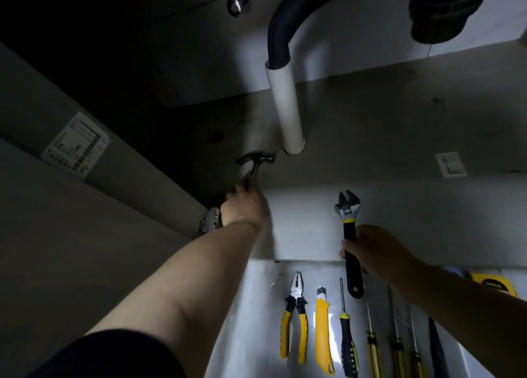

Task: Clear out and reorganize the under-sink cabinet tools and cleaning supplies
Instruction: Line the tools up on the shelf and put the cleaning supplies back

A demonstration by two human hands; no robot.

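My left hand (242, 206) reaches into the dim cabinet and grips the handle of a claw hammer (256, 162), whose dark head lies near the foot of the white drain pipe (285, 106). My right hand (376, 252) holds a black and yellow adjustable wrench (349, 226) by its handle, jaws pointing up, over the cabinet's front edge. On the pale floor in front lie yellow-handled pliers (296, 315), a yellow utility knife (323, 329) and several screwdrivers (346, 337) side by side.
A black corrugated hose (281, 29) feeds into the white pipe. A dark sink trap (439, 9) hangs at top right. The open cabinet door (74, 143) with a label stands at left, its hinge (209, 220) beside my wrist. A yellow tool (493, 285) lies at right.
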